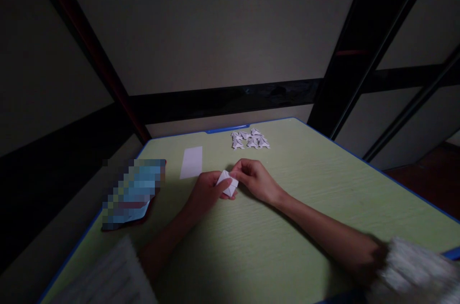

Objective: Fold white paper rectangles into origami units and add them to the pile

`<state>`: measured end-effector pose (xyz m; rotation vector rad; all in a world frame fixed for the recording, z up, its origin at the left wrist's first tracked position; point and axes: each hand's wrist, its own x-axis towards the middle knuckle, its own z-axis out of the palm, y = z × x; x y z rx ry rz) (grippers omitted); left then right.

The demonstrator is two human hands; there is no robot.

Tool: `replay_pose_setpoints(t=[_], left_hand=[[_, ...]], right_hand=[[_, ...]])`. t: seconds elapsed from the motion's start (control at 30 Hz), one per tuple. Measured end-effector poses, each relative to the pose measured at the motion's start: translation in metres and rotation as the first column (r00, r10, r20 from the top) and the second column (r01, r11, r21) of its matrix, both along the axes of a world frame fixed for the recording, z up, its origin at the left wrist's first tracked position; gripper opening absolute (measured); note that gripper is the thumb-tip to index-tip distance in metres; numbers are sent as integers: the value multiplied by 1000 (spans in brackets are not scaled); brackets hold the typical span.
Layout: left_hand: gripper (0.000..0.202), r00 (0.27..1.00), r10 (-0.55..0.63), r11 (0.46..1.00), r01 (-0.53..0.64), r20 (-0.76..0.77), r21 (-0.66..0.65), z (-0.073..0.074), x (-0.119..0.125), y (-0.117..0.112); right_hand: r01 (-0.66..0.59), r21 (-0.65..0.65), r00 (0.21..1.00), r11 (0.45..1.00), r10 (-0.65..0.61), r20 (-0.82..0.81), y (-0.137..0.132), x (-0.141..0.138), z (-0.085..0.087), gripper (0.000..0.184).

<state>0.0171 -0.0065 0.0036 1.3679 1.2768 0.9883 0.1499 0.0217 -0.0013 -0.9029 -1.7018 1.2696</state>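
Both my hands meet over the middle of a pale green table (294,227). My left hand (206,192) and my right hand (253,179) pinch a small folded piece of white paper (227,182) between their fingertips, just above the tabletop. The fingers of both hands are closed on the paper. A flat white paper slip (191,162) lies just beyond my left hand. Several finished folded paper shapes (250,139) sit in a small pile near the far edge.
A blurred-out blue and red object (131,193) lies at the table's left edge. The table has a blue rim (226,129). Dark beams and pale wall panels stand behind it. White knitted sleeves show at the bottom.
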Motion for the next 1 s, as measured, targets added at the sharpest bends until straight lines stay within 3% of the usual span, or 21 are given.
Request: replay_pose_setpoints(t=[0.2,0.4,0.63,1.0], left_hand=[[16,999,-19,1000,19,50,3,0,-3,-2],[18,994,-97,994,95,47,48,0,-2,-4],[22,978,-204,974,197,50,107,0,-4,-7],[28,961,-112,991,125,254,-36,1,-5,-2]], right_hand=[[-84,-120,984,989,63,-168,3,1,2,22],[-274,-215,956,937,241,-166,2,5,7,29],[-324,-227,928,918,261,-267,0,6,2,26],[-160,-195,955,968,102,-277,5,3,1,29]])
